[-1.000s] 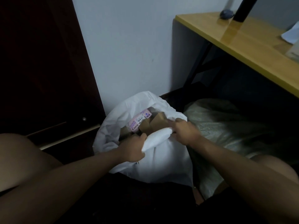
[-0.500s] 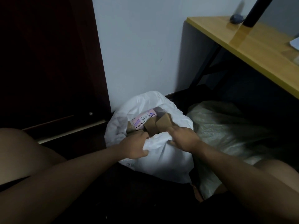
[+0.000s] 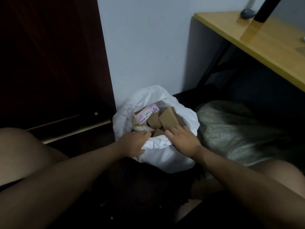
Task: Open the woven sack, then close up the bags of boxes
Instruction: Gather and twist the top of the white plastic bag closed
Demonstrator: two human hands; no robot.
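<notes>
A white plastic bag stands open on the dark floor against the wall, with several brown cardboard boxes and a pink-labelled box showing in its mouth. My left hand grips the bunched near rim of the bag. My right hand lies over the rim with fingers spread, fingertips touching a brown box. A grey-green woven sack lies slumped to the right of the bag, partly under the desk.
A dark wooden door fills the left side. A yellow-topped desk with black legs stands at the right, a small dark object on it. My bare knees frame the lower corners.
My right hand let go of the bag rim and spread its fingers toward the boxes. The bag mouth gapes wider, showing more boxes. My left hand kept its grip.
</notes>
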